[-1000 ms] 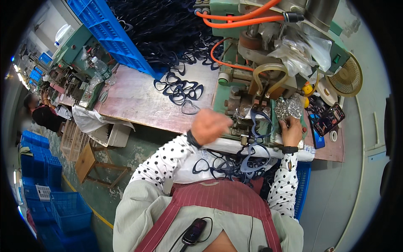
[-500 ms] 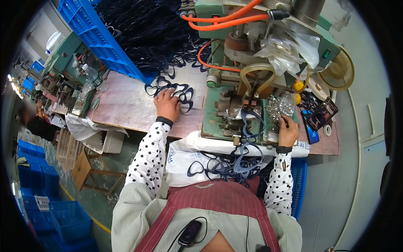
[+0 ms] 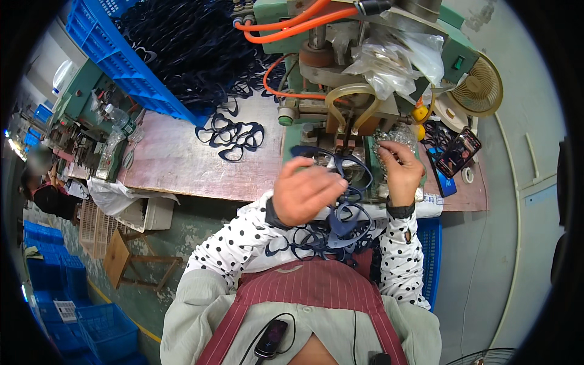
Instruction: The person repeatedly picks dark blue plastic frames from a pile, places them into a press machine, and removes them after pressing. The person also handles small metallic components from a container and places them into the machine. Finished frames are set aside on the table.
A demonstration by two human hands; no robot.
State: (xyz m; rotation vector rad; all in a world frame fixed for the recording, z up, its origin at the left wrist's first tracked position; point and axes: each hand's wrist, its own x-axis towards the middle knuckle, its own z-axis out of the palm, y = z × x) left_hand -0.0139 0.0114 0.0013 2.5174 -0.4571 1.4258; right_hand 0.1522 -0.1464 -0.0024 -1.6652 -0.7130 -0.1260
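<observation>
My left hand (image 3: pixel 307 191) is in front of the machine, slightly blurred, its fingers closed on a dark blue plastic eyeglass frame (image 3: pixel 304 151) that shows above the knuckles. Part of that frame is hidden by the hand. Beside it, under the machine's clamp (image 3: pixel 348 143), are more dark blue rims. My right hand (image 3: pixel 401 173) is over a pile of small shiny metal parts (image 3: pixel 398 135), thumb and forefinger pinched; whatever lies between them is too small to name. Several blue eyeglass frames (image 3: pixel 350 225) hang and lie on white sacking between my forearms.
A loose cluster of frames (image 3: pixel 234 137) lies on the worktable (image 3: pixel 170 158), before a blue crate (image 3: pixel 134 67) and a big dark heap (image 3: pixel 188 55). Orange air hoses (image 3: pixel 292 27) cross the green machine. Phones (image 3: pixel 459 152) and a fan (image 3: pixel 477 85) are at right. Another person sits far left.
My left hand has come from the frame cluster on the table rightward and nearer to the machine, with a frame in it. My right hand has shifted slightly up and left over the metal parts.
</observation>
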